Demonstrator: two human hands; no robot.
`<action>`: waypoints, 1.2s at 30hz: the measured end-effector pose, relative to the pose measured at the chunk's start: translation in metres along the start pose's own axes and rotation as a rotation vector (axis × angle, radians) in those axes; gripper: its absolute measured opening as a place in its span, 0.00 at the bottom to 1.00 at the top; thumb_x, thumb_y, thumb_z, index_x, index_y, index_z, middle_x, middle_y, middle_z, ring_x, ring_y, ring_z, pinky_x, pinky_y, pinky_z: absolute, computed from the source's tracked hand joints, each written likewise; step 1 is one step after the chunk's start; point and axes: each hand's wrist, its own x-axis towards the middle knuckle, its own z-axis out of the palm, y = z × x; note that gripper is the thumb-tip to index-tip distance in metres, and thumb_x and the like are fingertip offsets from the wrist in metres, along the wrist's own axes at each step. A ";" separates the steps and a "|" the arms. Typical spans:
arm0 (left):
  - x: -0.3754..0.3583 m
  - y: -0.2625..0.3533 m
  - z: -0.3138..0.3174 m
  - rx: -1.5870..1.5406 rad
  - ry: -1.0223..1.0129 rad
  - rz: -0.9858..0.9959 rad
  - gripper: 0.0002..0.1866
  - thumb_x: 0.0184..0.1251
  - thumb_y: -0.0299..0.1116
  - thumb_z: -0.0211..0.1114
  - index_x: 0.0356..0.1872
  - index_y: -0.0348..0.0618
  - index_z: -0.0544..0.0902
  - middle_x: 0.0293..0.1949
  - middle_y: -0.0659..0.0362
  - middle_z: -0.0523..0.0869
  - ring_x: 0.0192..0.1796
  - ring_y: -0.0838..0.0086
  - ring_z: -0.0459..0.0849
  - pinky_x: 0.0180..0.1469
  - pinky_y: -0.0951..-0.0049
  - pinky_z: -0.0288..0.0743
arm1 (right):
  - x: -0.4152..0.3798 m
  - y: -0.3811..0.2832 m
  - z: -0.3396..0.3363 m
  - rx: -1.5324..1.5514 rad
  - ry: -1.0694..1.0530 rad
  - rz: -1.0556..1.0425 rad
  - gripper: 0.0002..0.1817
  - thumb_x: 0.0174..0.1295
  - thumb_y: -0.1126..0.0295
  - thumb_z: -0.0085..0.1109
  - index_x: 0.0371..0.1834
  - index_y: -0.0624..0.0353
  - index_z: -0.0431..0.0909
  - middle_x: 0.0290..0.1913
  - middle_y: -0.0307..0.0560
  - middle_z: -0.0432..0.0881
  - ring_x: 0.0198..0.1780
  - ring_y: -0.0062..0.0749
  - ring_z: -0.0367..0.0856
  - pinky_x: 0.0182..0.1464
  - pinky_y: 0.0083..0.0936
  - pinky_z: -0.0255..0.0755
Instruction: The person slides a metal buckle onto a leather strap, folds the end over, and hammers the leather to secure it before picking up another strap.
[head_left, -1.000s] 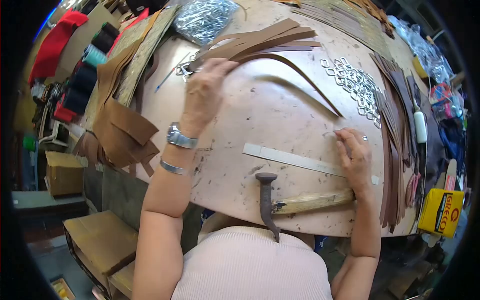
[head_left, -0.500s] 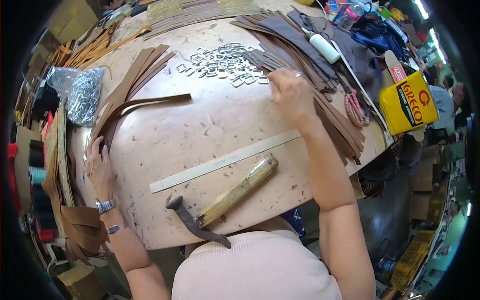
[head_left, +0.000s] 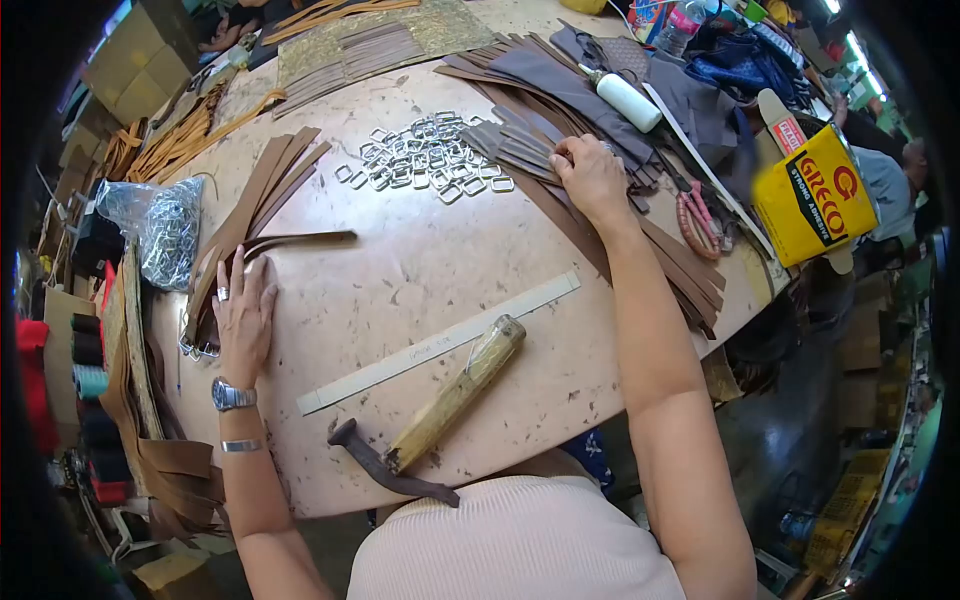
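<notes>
Right hand (head_left: 592, 176) reaching far forward, fingers curled and closed on the near ends of the dark brown strips (head_left: 560, 150); strips fanned out beneath and beyond that hand, long axes running away toward the far right and also trailing back along the right forearm toward the table's near edge; pinching one strip or several, impossible to tell. Left hand (head_left: 245, 318) flat and spread, palm down, pressing on the tan strips (head_left: 262, 195); these lying just ahead of its fingertips, long axes running forward and slightly right from it, one strip bent off to the right. Heap of metal buckles (head_left: 425, 158) just left of the right hand, well ahead and right of the left; nearer by far to the right hand. Pale ruler (head_left: 440, 342) and hammer (head_left: 455, 395) lying between the two arms, close to the body, both slanting up toward the right forearm, untouched. Yellow adhesive can (head_left: 815, 200) off to the right of the right arm; white bottle (head_left: 628, 100) just beyond the right hand.
</notes>
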 end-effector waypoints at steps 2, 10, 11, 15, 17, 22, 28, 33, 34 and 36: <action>0.007 -0.008 0.007 -0.034 -0.026 -0.057 0.22 0.66 0.43 0.47 0.61 0.53 0.64 0.67 0.56 0.56 0.68 0.51 0.51 0.62 0.44 0.50 | 0.000 0.001 0.001 0.033 -0.009 -0.027 0.10 0.53 0.62 0.57 0.32 0.55 0.77 0.37 0.46 0.77 0.43 0.43 0.75 0.45 0.41 0.65; 0.012 0.003 0.009 0.091 0.054 -0.057 0.20 0.64 0.40 0.50 0.57 0.50 0.68 0.64 0.56 0.61 0.67 0.56 0.54 0.61 0.50 0.53 | -0.002 -0.009 -0.001 -0.060 0.171 -0.175 0.10 0.48 0.70 0.60 0.31 0.57 0.71 0.34 0.44 0.76 0.40 0.42 0.75 0.41 0.37 0.65; 0.012 0.005 0.007 0.116 0.098 -0.001 0.20 0.63 0.39 0.51 0.57 0.49 0.69 0.63 0.57 0.62 0.67 0.58 0.54 0.61 0.51 0.54 | -0.003 -0.011 -0.002 -0.133 0.224 -0.216 0.10 0.47 0.71 0.60 0.31 0.58 0.70 0.33 0.43 0.76 0.39 0.42 0.75 0.39 0.36 0.66; 0.027 0.056 -0.012 -0.279 0.103 0.188 0.14 0.59 0.31 0.53 0.47 0.45 0.75 0.52 0.57 0.73 0.51 0.61 0.73 0.50 0.62 0.67 | -0.001 -0.008 0.002 -0.024 0.158 -0.183 0.10 0.50 0.69 0.59 0.33 0.55 0.70 0.33 0.47 0.77 0.37 0.44 0.77 0.41 0.37 0.67; 0.040 0.087 -0.012 -0.395 0.064 0.316 0.13 0.57 0.27 0.57 0.45 0.42 0.76 0.50 0.55 0.74 0.48 0.60 0.76 0.50 0.67 0.69 | -0.006 -0.015 -0.009 0.071 0.217 -0.186 0.08 0.52 0.72 0.57 0.33 0.57 0.69 0.31 0.48 0.78 0.35 0.47 0.77 0.38 0.37 0.69; 0.073 0.165 -0.004 -0.587 0.015 0.469 0.09 0.59 0.30 0.56 0.40 0.40 0.77 0.45 0.54 0.75 0.43 0.61 0.77 0.46 0.67 0.70 | -0.019 -0.023 -0.025 0.169 0.323 -0.222 0.07 0.53 0.76 0.54 0.36 0.57 0.69 0.32 0.48 0.79 0.36 0.46 0.78 0.36 0.36 0.71; 0.091 0.194 0.011 -0.389 0.085 0.468 0.05 0.57 0.26 0.55 0.32 0.37 0.76 0.34 0.52 0.74 0.33 0.60 0.76 0.38 0.67 0.72 | -0.026 -0.035 -0.042 0.205 0.424 -0.382 0.11 0.54 0.77 0.51 0.41 0.56 0.72 0.34 0.50 0.80 0.33 0.46 0.79 0.34 0.34 0.72; 0.094 0.190 0.010 -0.383 0.101 0.507 0.04 0.51 0.23 0.56 0.29 0.35 0.76 0.30 0.49 0.76 0.31 0.58 0.77 0.35 0.65 0.72 | -0.047 -0.062 -0.052 0.391 0.164 -0.369 0.08 0.54 0.77 0.50 0.37 0.59 0.75 0.32 0.52 0.79 0.32 0.44 0.79 0.33 0.32 0.71; 0.093 0.183 0.008 -0.455 0.108 0.473 0.04 0.51 0.23 0.56 0.28 0.35 0.76 0.29 0.49 0.77 0.30 0.58 0.77 0.35 0.65 0.72 | -0.052 -0.067 -0.053 0.434 0.060 -0.324 0.07 0.54 0.77 0.51 0.36 0.59 0.75 0.31 0.52 0.79 0.31 0.42 0.79 0.32 0.31 0.71; 0.086 0.163 -0.003 -0.632 0.070 0.315 0.05 0.50 0.26 0.59 0.26 0.35 0.77 0.25 0.48 0.79 0.28 0.61 0.79 0.33 0.67 0.72 | -0.059 -0.074 -0.050 0.552 -0.109 -0.280 0.06 0.54 0.77 0.52 0.35 0.61 0.75 0.28 0.51 0.78 0.29 0.39 0.79 0.32 0.29 0.70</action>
